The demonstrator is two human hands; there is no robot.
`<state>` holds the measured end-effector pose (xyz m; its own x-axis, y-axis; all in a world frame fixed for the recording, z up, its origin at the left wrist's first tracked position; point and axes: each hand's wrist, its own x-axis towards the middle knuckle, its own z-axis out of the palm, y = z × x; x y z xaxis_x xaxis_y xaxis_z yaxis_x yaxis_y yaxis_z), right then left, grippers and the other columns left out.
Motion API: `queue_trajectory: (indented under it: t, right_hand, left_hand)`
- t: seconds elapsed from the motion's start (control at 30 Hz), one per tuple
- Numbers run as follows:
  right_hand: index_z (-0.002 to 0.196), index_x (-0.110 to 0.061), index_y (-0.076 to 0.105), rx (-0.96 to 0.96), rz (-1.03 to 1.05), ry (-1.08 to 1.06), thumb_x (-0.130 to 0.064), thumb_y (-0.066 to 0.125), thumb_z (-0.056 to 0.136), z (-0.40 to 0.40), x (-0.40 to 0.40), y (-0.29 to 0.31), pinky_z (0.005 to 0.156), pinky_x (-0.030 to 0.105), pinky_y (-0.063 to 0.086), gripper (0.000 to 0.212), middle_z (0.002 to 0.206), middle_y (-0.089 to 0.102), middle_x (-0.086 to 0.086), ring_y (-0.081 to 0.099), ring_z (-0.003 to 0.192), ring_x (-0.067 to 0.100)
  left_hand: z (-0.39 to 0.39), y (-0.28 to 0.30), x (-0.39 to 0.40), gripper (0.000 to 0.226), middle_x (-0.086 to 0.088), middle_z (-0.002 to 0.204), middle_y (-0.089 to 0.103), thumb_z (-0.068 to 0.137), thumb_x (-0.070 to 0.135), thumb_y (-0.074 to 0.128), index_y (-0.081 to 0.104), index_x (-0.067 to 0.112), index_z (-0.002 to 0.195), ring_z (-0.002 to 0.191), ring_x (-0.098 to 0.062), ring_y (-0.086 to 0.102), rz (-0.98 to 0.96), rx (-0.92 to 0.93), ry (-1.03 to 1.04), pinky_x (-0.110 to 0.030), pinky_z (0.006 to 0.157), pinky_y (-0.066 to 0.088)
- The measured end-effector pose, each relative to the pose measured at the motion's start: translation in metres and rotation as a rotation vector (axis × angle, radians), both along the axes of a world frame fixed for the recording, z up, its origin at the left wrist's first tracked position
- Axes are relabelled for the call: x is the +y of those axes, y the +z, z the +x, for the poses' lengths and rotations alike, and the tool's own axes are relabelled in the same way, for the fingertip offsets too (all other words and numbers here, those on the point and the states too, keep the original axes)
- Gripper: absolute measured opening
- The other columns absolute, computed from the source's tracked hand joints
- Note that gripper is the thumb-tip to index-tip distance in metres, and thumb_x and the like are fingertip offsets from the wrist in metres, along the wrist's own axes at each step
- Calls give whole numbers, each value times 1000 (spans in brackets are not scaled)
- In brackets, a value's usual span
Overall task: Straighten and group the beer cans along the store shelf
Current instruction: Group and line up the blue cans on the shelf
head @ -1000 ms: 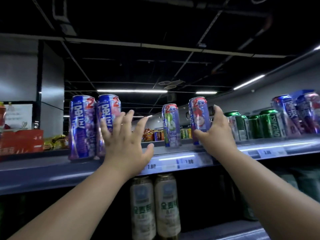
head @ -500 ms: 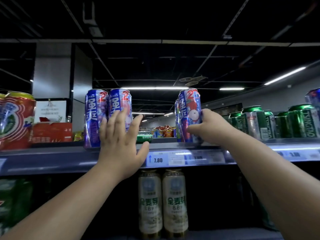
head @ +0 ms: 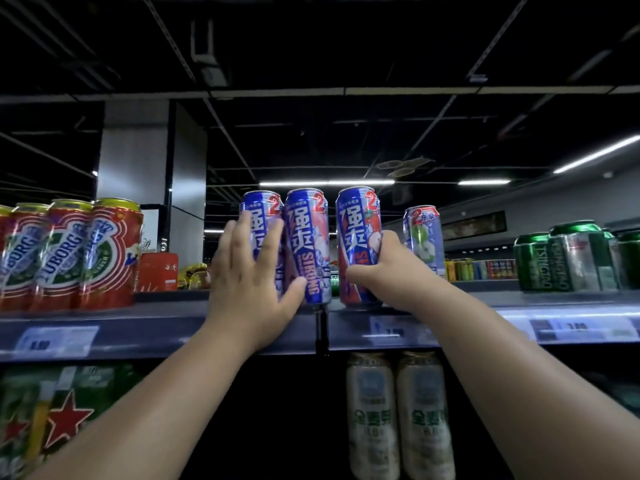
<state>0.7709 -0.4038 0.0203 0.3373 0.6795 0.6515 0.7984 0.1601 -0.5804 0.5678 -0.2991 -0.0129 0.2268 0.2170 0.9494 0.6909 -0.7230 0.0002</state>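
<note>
1. My right hand (head: 375,268): fingers and thumb curled round the lower half of a blue-and-red can (head: 358,237), which stands on the shelf (head: 173,320) tilted slightly left at the top.
2. My left hand (head: 251,271): fingers straight and spread, laid flat against the leftmost blue can (head: 260,211); thumb touches the base of the middle blue can (head: 308,244). It grips nothing.
3. Blue cans, group of three: the two on the left touch each other; the one in my right hand stands just beside them, with a narrow gap between.
4. Fourth blue can with green fruit print (head: 423,237): set further back on the shelf, to the right of my right hand, apart from the group.
5. Red Tuborg cans (head: 69,254): packed row at far left of the same shelf, well apart from the blue group.
6. Green Tsingtao cans (head: 568,259): cluster at far right of the shelf.
7. Dark divider post (head: 320,330): on the shelf's front edge, directly below the middle blue can.
8. Price labels (head: 57,341): along the shelf's front strip; print blurred.
9. Pale cans (head: 398,414): a pair on the shelf below, between my forearms.
10. Green cans with red star (head: 65,420): lower shelf, left.
</note>
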Motion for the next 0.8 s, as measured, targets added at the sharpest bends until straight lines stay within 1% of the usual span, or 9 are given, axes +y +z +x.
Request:
queue_trajectory:
  t: [0.1,0.2,0.3,0.43,0.5,0.57,0.67,0.73,0.8]
  right_hand:
    - [110,-29,35,-115,98,-101,-66,59,57,-12,1,-12,69,40,58,69,100,59,-13,65,82,11]
    - [112,-32,33,-205,142,-155,-67,59,65,-16,2,-18,65,38,56,64,99,60,-16,64,80,9]
    - [114,-37,33,-232,107,-176,-64,60,72,-15,-1,-17,69,37,54,57,98,60,-16,63,82,11]
    - [119,-39,33,-218,79,-182,-65,57,72,-17,-5,-16,74,38,53,60,101,62,-12,64,85,15]
    - [123,-39,36,-169,102,-118,-72,55,71,-16,-9,-16,79,40,53,66,109,64,-12,65,94,16]
    - [132,-38,36,-82,156,-23,-77,55,74,-12,-12,-15,84,38,51,73,120,62,-18,63,111,16]
    - [156,-32,20,11,273,-23,-73,63,79,9,-17,-8,99,32,36,97,156,39,-4,38,142,18]
    - [159,-31,13,-5,325,-121,-67,72,78,29,-21,2,108,37,33,106,162,28,1,31,145,22]
    - [158,-34,10,-3,330,-220,-60,80,75,52,-25,14,113,47,35,111,160,27,5,32,144,28]
  left_hand:
    - [3,-2,1,83,-14,164,4,84,69,33,19,30,155,149,-34,0,89,86,36,-53,118,8]
    - [4,-2,1,80,-15,163,12,85,69,33,26,27,154,149,-37,4,103,105,56,-56,117,12]
    - [6,-3,-3,80,-17,162,17,85,66,35,32,23,153,148,-39,9,137,124,74,-60,117,11]
    - [15,-6,-16,76,-19,160,22,83,59,42,39,21,150,147,-42,14,202,121,18,-63,115,11]
    - [28,-9,-28,76,-16,162,20,83,57,42,37,24,151,148,-39,11,174,99,-58,-62,116,9]
    - [43,-7,-39,75,-14,163,17,83,56,40,33,26,152,149,-37,7,153,76,-105,-61,116,5]
    - [63,4,-49,77,-13,164,12,82,57,38,27,29,153,149,-35,2,161,58,-96,-59,117,-2]
    - [73,8,-50,77,-11,164,10,83,58,37,23,30,153,149,-33,0,140,41,-64,-57,117,-5]
    - [83,4,-48,77,-11,164,10,84,59,36,17,32,154,150,-31,-3,118,44,-15,-56,117,-6]
